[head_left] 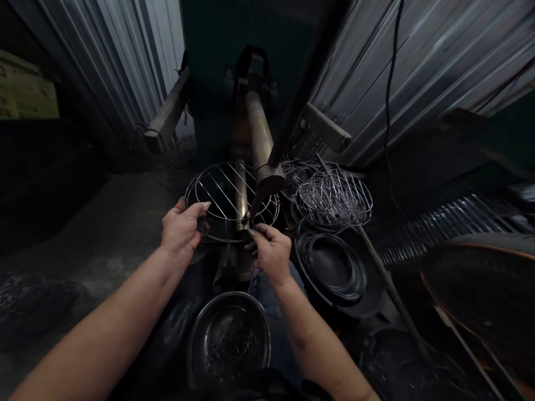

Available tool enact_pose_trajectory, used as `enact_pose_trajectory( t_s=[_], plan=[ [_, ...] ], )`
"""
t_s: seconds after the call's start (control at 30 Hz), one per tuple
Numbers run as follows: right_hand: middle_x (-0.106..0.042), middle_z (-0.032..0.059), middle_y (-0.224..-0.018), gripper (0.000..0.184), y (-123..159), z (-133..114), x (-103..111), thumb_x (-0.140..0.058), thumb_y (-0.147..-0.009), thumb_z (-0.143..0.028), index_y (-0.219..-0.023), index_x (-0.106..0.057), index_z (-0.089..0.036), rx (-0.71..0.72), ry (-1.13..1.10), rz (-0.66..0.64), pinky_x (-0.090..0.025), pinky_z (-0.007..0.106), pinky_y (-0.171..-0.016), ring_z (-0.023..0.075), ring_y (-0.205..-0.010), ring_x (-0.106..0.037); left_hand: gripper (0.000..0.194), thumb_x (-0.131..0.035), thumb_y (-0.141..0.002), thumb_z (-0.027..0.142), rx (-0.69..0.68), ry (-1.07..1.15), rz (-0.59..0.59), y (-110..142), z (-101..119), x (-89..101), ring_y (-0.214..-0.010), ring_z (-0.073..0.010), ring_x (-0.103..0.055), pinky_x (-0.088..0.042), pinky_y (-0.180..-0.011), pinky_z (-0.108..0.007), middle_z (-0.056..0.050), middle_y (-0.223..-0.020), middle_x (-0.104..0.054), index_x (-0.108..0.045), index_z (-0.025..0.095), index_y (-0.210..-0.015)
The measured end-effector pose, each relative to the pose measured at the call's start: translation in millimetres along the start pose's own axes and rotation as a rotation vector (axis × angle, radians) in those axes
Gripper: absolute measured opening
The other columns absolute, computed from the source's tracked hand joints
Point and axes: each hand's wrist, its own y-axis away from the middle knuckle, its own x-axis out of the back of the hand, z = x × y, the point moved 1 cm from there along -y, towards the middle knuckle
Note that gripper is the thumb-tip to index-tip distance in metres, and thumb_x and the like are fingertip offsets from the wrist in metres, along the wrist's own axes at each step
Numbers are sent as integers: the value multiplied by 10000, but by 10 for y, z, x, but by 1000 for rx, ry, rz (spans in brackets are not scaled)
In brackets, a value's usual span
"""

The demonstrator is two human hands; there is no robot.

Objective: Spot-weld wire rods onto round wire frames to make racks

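The left hand holds the edge of a round wire rack, fingers curled over its rim. The right hand sits at the rack's near rim, fingers pinched narrow, though the dim light hides what they hold. A stack of wire racks lies just right of the rack, and a steel bowl sits nearer the person.

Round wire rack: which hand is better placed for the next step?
Right, probably: the right hand pinches the near rim of the round wire rack beside the dark pointed tip; the left hand holds its left edge, farther off.
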Motion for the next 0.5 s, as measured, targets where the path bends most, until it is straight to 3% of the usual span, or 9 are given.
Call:
enact_pose_trajectory(
  t_s=[0.37,0.5],
  plan=[
    [-654,-7,-649,279,-52,-12,-32,-717,-671,-400,-777,-680,-145,10,-51,14,-468,213,-439,136,-465,-621,378,-768,-492,154,-14,12,4,-5,-38,-8,-583,-146,-524,-404,-452,-237,-7,-677,-543,-487,191,-742],
    [-654,-6,-707,280,-11,19,35,-652,-747,-418,-856,-678,-161,66,49,-7,-519,245,-510,142,-554,-630,380,-759,-516,141,14,-11,-11,-26,-58,-11,-614,-151,-542,-426,-506,-254,-12,-701,-548,-510,184,-800]
  ],
)
